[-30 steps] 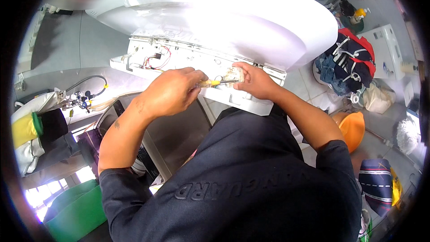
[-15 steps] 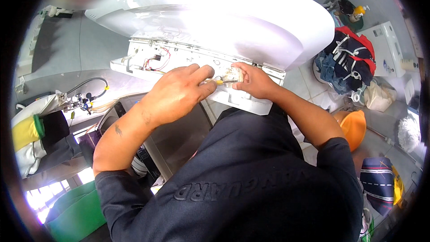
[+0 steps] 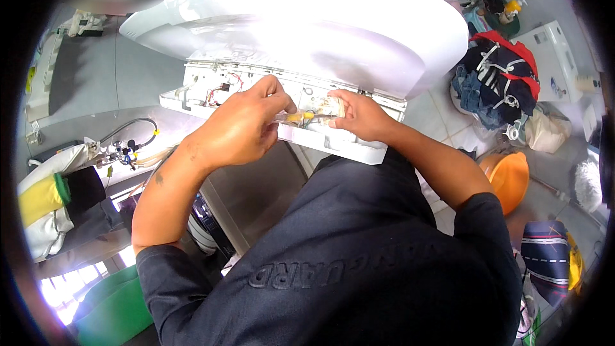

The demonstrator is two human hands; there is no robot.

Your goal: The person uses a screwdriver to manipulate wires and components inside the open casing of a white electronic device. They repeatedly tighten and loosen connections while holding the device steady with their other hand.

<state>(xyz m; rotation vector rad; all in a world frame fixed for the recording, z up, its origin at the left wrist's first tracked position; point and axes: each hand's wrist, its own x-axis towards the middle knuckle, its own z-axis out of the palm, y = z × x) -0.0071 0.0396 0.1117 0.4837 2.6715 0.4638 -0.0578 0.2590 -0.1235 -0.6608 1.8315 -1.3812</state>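
Observation:
My left hand is closed around the handle end of a slim screwdriver, whose yellow part shows past my fingers. Its thin shaft points right, toward a small whitish part with metal bits. That part is pinched between the thumb and fingers of my right hand, over an opened white panel tray. Whether the screwdriver's tip touches the part is too small to tell. Red and dark wires lie inside the tray, left of my hands.
A large white curved cover rises behind the tray. To the left are a gauge manifold with hoses and a yellow-and-green bag. At right stand a laundry pile, an orange basin and a white box-shaped appliance.
My left hand has drawn back a little to the left, with its fingers lifted and more of the yellow handle showing. My right hand keeps its pinch in nearly the same place.

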